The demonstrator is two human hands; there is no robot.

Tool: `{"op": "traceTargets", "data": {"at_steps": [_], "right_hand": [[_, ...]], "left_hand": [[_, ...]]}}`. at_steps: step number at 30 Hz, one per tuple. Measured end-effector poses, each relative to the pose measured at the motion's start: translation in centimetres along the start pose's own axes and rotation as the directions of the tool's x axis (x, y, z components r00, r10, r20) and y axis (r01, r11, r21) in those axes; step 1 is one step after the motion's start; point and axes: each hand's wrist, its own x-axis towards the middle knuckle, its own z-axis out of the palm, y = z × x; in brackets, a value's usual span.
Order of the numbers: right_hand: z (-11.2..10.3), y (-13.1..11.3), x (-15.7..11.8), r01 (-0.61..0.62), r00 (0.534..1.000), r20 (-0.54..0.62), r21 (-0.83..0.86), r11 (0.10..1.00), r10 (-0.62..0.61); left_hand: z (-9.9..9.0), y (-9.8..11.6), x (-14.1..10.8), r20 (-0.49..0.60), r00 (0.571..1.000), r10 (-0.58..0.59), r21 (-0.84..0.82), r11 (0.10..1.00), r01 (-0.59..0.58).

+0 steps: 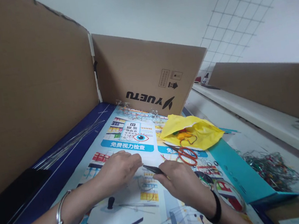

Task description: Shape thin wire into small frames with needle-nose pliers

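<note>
My right hand [181, 180] is wrapped round a pair of dark pliers [153, 169], whose narrow tip points left. Just left of that tip is my left hand [122, 169], its fingers closed in a pinch; what they hold is too small or hidden to make out. Faint curled wire [144, 183] shows below the gap between the hands. Beyond my right hand lie orange-handled scissors [188, 156], touching an open yellow bag [204, 136] with red and orange items inside. Both hands are over a printed poster [129, 154].
Cardboard panels [143, 65] stand at the back and left. Long thin wires [69, 145] lie along the left side. Tangled wire pieces [273, 167] sit beyond a teal strip [240, 173] at right. A round clear container [228, 195] lies near my right wrist.
</note>
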Motion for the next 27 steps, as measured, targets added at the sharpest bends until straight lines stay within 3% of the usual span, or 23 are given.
{"op": "traceTargets", "data": {"at_steps": [3, 7, 12, 15, 17, 22, 27], "right_hand": [[0.0, -0.2, 0.0, 0.008, 1.0, -0.004, 0.004, 1.0, -0.008], [0.6, 0.3, 0.2, -0.026, 0.999, -0.035, 0.013, 1.0, 0.026], [2.0, 2.0, 0.9, -0.058, 0.982, -0.174, 0.114, 0.992, 0.077], [2.6, 2.3, 1.0, -0.003, 0.97, -0.237, 0.189, 0.982, 0.049], [2.9, 2.3, 1.0, 0.048, 0.967, -0.254, 0.212, 0.976, 0.007], [3.8, 2.0, 0.8, 0.159, 0.955, -0.275, 0.173, 0.972, -0.108], [4.8, 1.9, 0.8, 0.192, 0.948, -0.276, 0.103, 0.976, -0.158]], "left_hand": [[-0.1, 0.4, 0.0, 0.015, 1.0, -0.009, -0.034, 0.999, 0.009], [-0.9, 0.1, 0.2, 0.053, 0.987, -0.151, -0.315, 0.935, 0.16], [-0.9, -2.0, 0.3, 0.168, 0.974, -0.153, -0.605, 0.764, 0.224], [-0.6, -2.9, 0.5, 0.269, 0.96, -0.081, -0.751, 0.607, 0.262], [-0.4, -3.1, 0.6, 0.287, 0.955, -0.069, -0.788, 0.549, 0.277], [-0.1, -3.0, 0.7, 0.218, 0.968, -0.125, -0.724, 0.645, 0.247], [0.1, -2.7, 0.7, 0.125, 0.982, -0.14, -0.616, 0.765, 0.188]]}}
